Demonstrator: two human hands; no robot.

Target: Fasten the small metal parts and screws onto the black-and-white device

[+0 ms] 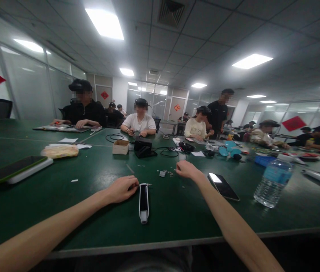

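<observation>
My left hand (124,189) rests on the green table, its fingers curled in beside the far end of a long white case (144,204) with a dark open hollow. What those fingers grip, if anything, is hidden. A thin metal bit (150,184) sticks out at the case's far end. Further off, my right hand (187,169) is closed, fingertips pinched down at the table beside a scatter of small metal parts (170,173). Anything in that pinch is too small to name. A small grey block (162,173) lies left of the metal parts.
To the right lie a phone (224,186) and an upright water bottle (274,183). A small cardboard box (120,147) and a black device (143,145) with cables stand ahead. A green-edged tablet (12,170) is at left. Several people sit around the table.
</observation>
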